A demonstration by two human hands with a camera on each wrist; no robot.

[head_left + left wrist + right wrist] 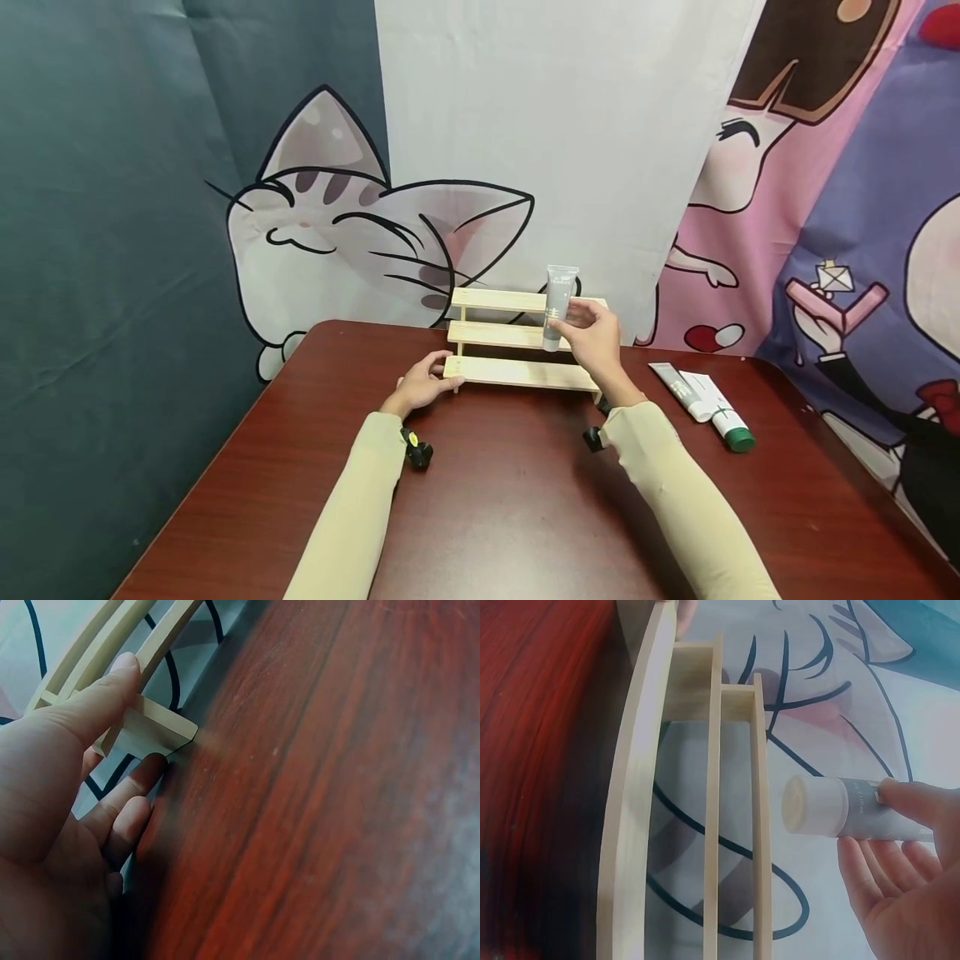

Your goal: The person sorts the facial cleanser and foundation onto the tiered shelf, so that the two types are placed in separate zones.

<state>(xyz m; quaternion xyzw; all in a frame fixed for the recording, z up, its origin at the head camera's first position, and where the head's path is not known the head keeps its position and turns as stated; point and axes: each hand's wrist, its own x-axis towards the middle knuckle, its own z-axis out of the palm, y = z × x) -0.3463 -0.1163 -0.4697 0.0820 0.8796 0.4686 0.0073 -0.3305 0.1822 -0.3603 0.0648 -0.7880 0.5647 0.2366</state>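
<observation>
A three-tier wooden display rack [525,373] stands at the back of the table. At its left end my left hand [425,383] grips the lowest shelf; in the left wrist view the thumb [101,697] lies along the wood and the other fingers curl on the far side. My right hand [596,336] pinches a grey squeeze tube [559,298] between thumb and fingers, upright with its white cap downward, in front of the upper shelves. In the right wrist view the tube's cap [814,806] is apart from the shelf boards [759,825].
Right of the rack lie another grey tube [678,389] and a white tube with a green cap [723,412], side by side on the dark red wooden table [487,500]. Behind the table hangs a cartoon-printed cloth [600,150].
</observation>
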